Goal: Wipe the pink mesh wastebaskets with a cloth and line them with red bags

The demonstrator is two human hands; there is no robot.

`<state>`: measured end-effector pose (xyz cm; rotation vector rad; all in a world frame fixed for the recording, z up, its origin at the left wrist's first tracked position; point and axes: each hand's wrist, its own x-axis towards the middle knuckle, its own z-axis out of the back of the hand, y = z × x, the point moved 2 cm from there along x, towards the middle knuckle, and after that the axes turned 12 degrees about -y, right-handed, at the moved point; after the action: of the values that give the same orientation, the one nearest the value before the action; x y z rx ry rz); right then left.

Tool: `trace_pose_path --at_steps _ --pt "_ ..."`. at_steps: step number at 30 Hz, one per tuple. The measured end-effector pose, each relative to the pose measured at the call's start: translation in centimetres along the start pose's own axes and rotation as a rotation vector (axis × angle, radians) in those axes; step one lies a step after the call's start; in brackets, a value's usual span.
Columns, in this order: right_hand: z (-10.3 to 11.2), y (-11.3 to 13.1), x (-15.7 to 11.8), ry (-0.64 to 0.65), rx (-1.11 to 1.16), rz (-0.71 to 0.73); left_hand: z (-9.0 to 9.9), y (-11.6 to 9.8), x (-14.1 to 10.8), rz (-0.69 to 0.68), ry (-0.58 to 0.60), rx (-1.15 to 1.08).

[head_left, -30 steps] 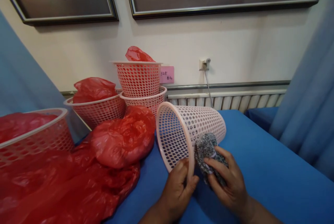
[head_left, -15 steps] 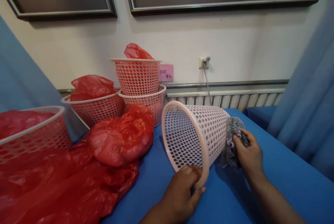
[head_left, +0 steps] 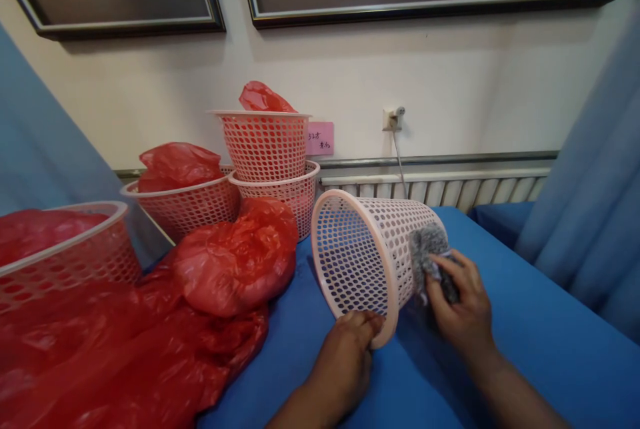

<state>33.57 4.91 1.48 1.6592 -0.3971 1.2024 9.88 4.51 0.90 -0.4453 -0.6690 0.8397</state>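
Observation:
A pale pink plastic mesh wastebasket [head_left: 400, 229] lies tipped on its side over the blue-covered table [head_left: 500, 309], its open mouth facing left. My left hand [head_left: 345, 362] is closed on the lower part of its rim, fingers inside the mouth. In my right hand [head_left: 463, 305] a fuzzy grey cloth [head_left: 425, 249] is bunched up. The cloth presses against the basket's outer side near the base. Part of the cloth is hidden by my right fingers.
Crumpled red plastic bags [head_left: 235, 262] cover the table's left side. Behind them two baskets are stacked, the upper pink basket [head_left: 265, 149] lined in red. Further left are another lined basket [head_left: 190, 209] and a nearer one [head_left: 100, 242]. A radiator [head_left: 465, 192] runs along the wall.
My right hand has moved the cloth left, from the basket's base end onto its side. The left hand keeps its hold at the rim.

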Motion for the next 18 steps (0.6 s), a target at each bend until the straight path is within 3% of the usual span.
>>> trace_pose_path --at_steps 3,5,6,8,10,12,15,18 --pt "-0.6 -4.5 1.3 -0.067 -0.106 -0.410 -0.2 -0.2 0.0 -0.014 0.045 0.054" --pt "-0.5 -5.3 1.6 -0.087 -0.122 -0.524 -0.4 -0.4 0.0 -0.020 0.075 0.092" --pt "-0.3 -4.8 1.5 -0.097 -0.115 -0.480 -0.5 -0.4 0.0 -0.018 0.084 0.107" --pt "0.3 -2.4 1.1 -0.102 -0.061 -0.228 -0.6 -0.4 0.0 -0.009 0.085 0.126" --pt "1.0 0.9 0.2 -0.038 0.043 0.072 -0.6 -0.1 0.1 0.002 0.071 0.135" --pt "1.7 3.6 -0.8 0.051 0.145 0.264 -0.6 0.2 0.0 0.014 0.053 0.135" --pt "2.1 5.5 -1.5 0.129 0.218 0.355 -0.3 0.3 -0.1 -0.002 -0.004 0.027" --pt "1.5 6.0 -1.6 0.224 0.233 0.399 0.2 -0.1 -0.5 -0.034 -0.130 -0.245"
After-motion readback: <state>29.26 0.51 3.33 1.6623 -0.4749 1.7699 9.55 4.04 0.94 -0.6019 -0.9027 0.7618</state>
